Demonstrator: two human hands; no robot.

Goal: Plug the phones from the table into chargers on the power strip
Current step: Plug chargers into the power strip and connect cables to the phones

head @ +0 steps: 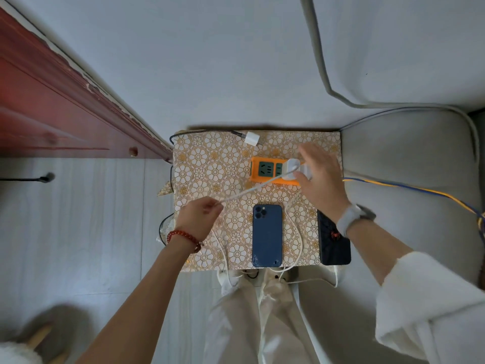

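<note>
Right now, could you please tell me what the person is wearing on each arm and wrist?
The left hand has a bracelet of red beads at the wrist, and that forearm is bare, with no sleeve in view. The right hand has a wristwatch with a pale grey band; further up that arm a loose white sleeve is pushed back from the forearm.

Two phones (267,235) (333,243), two chargers (251,138) (293,166), one power strip (265,170)
</note>
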